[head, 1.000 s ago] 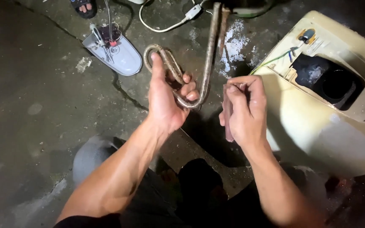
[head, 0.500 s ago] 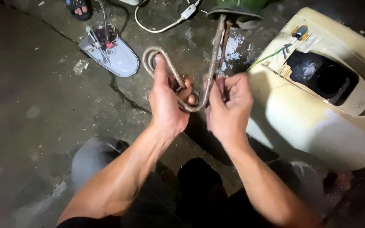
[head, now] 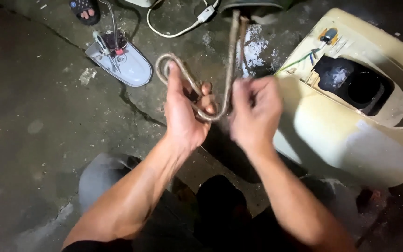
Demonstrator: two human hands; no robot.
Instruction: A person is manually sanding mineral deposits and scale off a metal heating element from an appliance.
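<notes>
We see a cracked grey floor under everything. On the right lies a big cream shell with a dark hole in it. Far on the left lies a small grey cover, and a white cord curls beyond it. Near the middle, our left hand holds a bent metal rod, fingers wrapped tight around its looped end. Our right hand is just beside it, fingers pinching the rod's curve. The rod's two long legs reach far away from us.
</notes>
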